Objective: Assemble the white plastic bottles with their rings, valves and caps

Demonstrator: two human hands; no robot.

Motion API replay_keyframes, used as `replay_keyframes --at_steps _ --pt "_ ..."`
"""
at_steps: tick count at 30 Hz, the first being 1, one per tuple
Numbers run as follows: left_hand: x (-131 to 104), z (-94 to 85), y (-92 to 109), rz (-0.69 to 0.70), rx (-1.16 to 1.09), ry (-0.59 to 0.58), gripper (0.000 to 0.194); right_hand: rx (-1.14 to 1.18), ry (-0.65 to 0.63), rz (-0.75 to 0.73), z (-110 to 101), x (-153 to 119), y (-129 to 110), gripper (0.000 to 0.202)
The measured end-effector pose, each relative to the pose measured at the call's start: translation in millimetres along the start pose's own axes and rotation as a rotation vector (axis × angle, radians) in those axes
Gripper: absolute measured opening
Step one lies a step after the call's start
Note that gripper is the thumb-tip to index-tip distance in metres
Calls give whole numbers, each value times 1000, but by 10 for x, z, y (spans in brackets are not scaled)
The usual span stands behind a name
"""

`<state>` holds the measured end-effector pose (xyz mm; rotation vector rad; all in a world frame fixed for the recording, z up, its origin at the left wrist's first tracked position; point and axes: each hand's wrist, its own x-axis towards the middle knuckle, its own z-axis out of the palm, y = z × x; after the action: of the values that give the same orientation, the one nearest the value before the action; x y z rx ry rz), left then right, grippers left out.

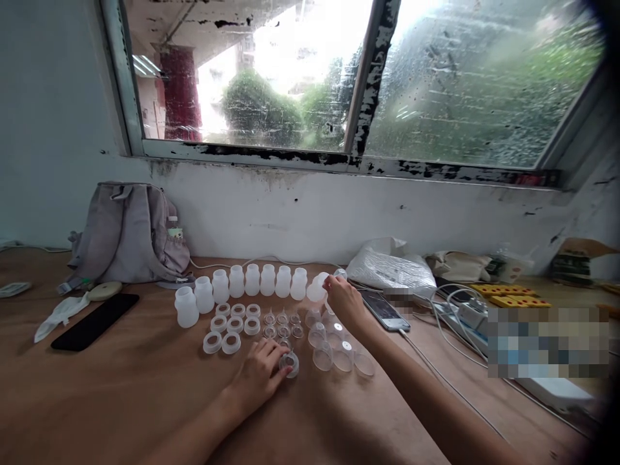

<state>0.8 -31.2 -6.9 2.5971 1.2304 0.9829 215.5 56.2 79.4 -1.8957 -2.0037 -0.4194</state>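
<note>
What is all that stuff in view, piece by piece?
Bottles: about nine, frosted white, curved row
Ring collars: nine, translucent white, before the bottles
Nipple-shaped pieces: several, clear, right of most collars
Cups: about seven, clear, right of those pieces
Smartphone: one, dark-screened, right of bottles
Flat slab: one, black, left side
Crumpled wrapper: one, white, beside slab
Backpack: one, grey, left, behind slab
Padded package: one, silvery, behind smartphone
Power strip: one, white, right side
Cables: several, white, mostly right
Strips: at least two, yellow, far right
Window: one, grey frame, above
Table: one, brown, beneath
Wall: one, white, behind
Left hand: one, bare, around a collar
Right hand: one, bare, at row's right end
</note>
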Motion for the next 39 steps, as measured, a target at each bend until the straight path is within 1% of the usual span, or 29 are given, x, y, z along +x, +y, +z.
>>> replay_keyframes --at_steps 2,6,9,12,17,20,22,23,24,25,26,27,29,30,32,34,36,39 --pt "-5 11 34 -30 -28 -10 17 -46 -98 -5 94 134 -14 19" --pt "-6 -17 57 -74 -93 -6 15 -50 -156 -14 271 335 -59 20" --pt "-6 -40 61 -79 -109 -13 16 -47 -165 -6 341 423 -71 23" --pt "-6 -54 73 -81 -95 -30 23 -40 -158 9 365 475 -59 24" --pt "-8 -67 78 -72 -45 -35 33 2 -115 17 302 473 -31 26" --pt "-8 -63 62 -74 -28 -51 35 38 -36 0 196 303 -80 28" --pt "-9 -56 54 -69 -27 -65 34 94 37 -55 132 64 -162 27" --pt "-10 -50 52 -67 -31 -64 34 220 133 -144 112 -91 -214 25" --pt "-12 -44 51 -66 -38 -54 33 349 200 -242 102 -262 -270 23" --pt "-13 -35 51 -63 -48 -37 33 459 229 -342 103 -440 -325 20" --pt "-15 -26 51 -56 -61 -15 33 544 232 -423 113 -614 -375 18" --pt "-15 -17 52 -41 -74 12 33 602 204 -497 129 -774 -418 15" --pt "-14 0 52 6 -87 74 32 664 81 -540 173 -1016 -476 10" --pt "-12 4 52 32 -85 103 31 674 61 -564 196 -1090 -492 13" --pt "-5 4 53 76 -69 156 33 682 32 -563 241 -1155 -507 15" --pt "4 -9 55 111 -45 197 36 708 29 -542 278 -1154 -513 11" --pt "10 -29 58 151 -24 227 37 753 22 -526 302 -1145 -519 8" --pt "8 -57 63 214 -15 245 32 814 -1 -550 314 -1170 -535 4"
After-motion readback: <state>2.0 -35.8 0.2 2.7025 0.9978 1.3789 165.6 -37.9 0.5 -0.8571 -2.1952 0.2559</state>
